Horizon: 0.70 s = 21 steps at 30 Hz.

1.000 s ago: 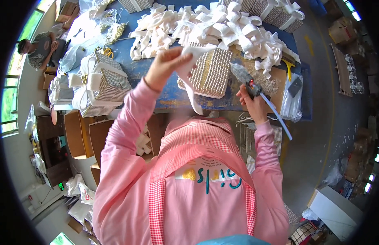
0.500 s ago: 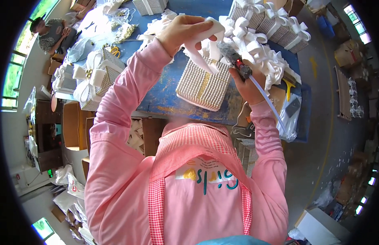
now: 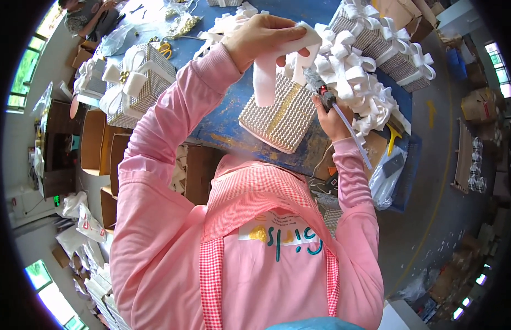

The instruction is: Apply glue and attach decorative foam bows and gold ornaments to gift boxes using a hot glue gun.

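My left hand point(image 3: 269, 41) pinches a white ribbon point(image 3: 264, 82), whose loose end hangs in front of a pearly, beaded box point(image 3: 277, 118). A gold strip runs across the box top. In my right hand point(image 3: 337, 116) is a dark hot glue gun point(image 3: 323, 91) with a small red light, a pale glue stick trailing out behind it. Its fuzzy grey front end points up toward the ribbon and lies close to the box's far right corner. Whether the tip touches the ribbon, I cannot tell.
White ribbon bows point(image 3: 365, 102) are heaped right of the box. Bow-topped boxes point(image 3: 384, 41) stand at the far right, another bow-topped box point(image 3: 151, 77) at left near orange-handled scissors point(image 3: 165, 50). A yellow tool point(image 3: 393, 135) lies by the blue crate point(image 3: 409, 170). Another person point(image 3: 89, 19) is at far left.
The ribbon's end now hangs straighter, further left over the box. My left hand has shifted right a little, and my right hand sits slightly lower. The whole view has tilted somewhat.
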Tool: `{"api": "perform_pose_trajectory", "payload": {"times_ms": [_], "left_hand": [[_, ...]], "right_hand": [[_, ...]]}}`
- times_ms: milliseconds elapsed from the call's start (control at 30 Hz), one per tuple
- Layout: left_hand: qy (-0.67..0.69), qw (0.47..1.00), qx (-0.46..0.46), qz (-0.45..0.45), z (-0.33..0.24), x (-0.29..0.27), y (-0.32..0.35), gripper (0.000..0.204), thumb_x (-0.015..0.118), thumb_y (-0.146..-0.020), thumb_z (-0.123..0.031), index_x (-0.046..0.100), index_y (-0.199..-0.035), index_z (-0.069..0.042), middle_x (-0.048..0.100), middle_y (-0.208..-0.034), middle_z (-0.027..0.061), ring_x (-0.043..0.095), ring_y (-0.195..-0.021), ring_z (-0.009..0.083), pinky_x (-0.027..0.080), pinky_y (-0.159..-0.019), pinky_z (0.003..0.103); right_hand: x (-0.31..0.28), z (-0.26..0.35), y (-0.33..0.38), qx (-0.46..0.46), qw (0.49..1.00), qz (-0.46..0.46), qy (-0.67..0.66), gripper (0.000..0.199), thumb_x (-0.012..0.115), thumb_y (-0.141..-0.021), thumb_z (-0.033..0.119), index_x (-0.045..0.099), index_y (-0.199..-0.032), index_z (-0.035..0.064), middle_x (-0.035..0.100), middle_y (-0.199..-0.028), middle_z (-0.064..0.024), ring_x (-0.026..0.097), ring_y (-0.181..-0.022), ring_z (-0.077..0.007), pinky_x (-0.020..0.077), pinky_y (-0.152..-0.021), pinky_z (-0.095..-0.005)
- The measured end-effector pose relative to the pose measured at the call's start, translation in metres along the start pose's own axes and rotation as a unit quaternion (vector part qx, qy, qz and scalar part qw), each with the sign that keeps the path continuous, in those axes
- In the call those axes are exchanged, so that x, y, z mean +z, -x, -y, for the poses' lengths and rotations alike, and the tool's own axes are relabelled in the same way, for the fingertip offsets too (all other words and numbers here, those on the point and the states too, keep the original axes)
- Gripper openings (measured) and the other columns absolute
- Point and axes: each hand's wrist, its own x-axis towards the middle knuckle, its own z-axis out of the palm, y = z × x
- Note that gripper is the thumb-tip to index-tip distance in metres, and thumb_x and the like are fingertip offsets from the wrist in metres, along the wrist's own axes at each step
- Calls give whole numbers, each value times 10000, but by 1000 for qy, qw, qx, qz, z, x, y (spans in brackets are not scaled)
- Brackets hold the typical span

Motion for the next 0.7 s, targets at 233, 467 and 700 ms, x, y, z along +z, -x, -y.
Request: {"api": "perform_pose_trajectory", "payload": {"times_ms": [233,467,700], "left_hand": [[-6,1000,5,-11,7,-4,-4,319,534,-883,-275,593,-1060,-15,659,-793,72,545,-463,72,452,-438,170],[-2,1000,-5,-3,6,-8,-5,327,539,-881,-274,587,-1078,-17,660,-799,77,548,-468,76,454,-442,172],[1,1000,2,0,4,-10,-2,335,537,-881,-277,583,-1088,-16,656,-787,72,553,-477,80,454,-431,180]], "right_hand": [[35,-21,6,9,1000,13,-4,336,580,-805,410,592,-739,81,580,-630,-142,579,-598,-338,441,-499,-418],[46,-27,14,57,997,43,-26,339,598,-796,398,606,-751,62,601,-668,-153,589,-634,-353,453,-528,-420],[39,-22,9,72,996,55,-24,330,612,-790,384,626,-774,54,611,-688,-160,595,-644,-359,454,-529,-415]]}}
